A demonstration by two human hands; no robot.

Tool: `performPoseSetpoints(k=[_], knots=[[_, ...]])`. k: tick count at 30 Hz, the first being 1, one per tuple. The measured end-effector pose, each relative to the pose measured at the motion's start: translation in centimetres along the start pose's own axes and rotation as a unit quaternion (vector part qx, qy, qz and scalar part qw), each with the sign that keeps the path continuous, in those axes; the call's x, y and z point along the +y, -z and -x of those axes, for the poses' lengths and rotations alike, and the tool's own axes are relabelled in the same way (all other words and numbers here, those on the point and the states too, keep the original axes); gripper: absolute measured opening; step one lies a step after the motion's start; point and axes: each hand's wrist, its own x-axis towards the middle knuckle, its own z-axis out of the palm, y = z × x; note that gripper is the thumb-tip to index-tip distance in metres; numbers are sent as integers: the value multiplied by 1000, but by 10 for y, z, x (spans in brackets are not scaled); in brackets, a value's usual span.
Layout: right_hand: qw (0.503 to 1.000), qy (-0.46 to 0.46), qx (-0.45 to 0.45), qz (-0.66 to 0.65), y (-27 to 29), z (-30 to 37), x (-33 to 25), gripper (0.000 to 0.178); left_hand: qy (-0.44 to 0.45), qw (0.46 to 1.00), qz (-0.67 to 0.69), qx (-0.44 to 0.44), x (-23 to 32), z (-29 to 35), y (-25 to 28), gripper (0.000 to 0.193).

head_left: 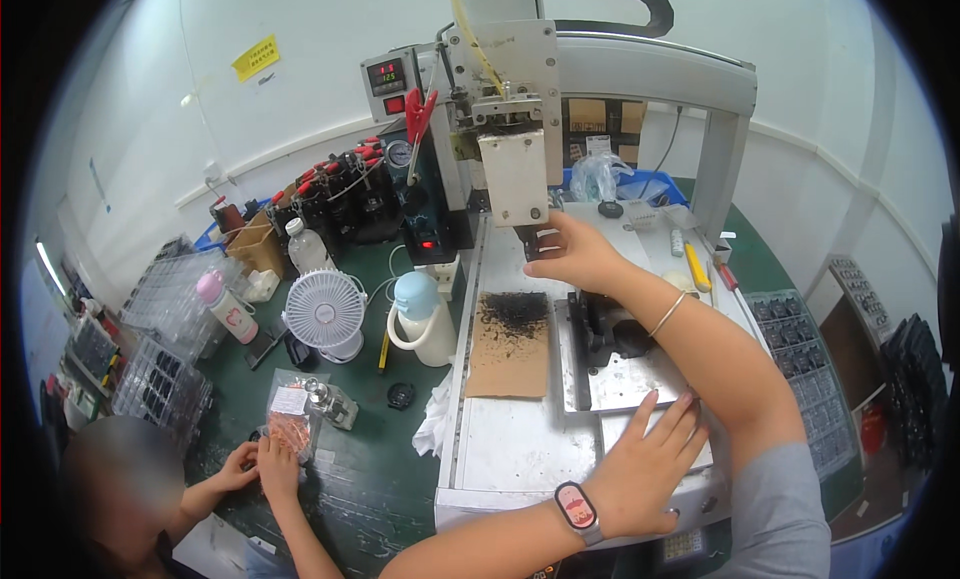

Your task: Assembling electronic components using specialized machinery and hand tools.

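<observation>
My right hand (580,256) reaches up to the white block (516,177) on the machine's head. Its thumb and fingers are closed around the dark nozzle (528,241) below that block; the fingers partly hide it. My left hand (645,471) lies flat with fingers spread on the front of the white machine bed, beside the metal fixture plate (625,384). Dark parts on this plate are partly covered by my right forearm. Left of the plate, a piece of brown cardboard (508,369) carries a smear of black material under the nozzle.
At lower left, a co-worker's hands (270,464) work near a bag of copper-coloured parts (290,419). A fan (325,314), a light-blue-topped pot (425,329) and a bottle (228,307) stand on the green table. A yellow cutter (697,268) lies right. Clear trays (800,369) stand beyond.
</observation>
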Motion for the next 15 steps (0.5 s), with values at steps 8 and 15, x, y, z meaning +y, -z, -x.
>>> performPoseSetpoints(k=[8, 15], knots=[[1000, -1, -1, -9, 2, 3, -4, 66, 8, 1000, 6, 9, 2, -1, -1, 88], [1000, -20, -6, -3, 1, 5, -9, 67, 17, 1000, 2, 7, 4, 0, 0, 88]])
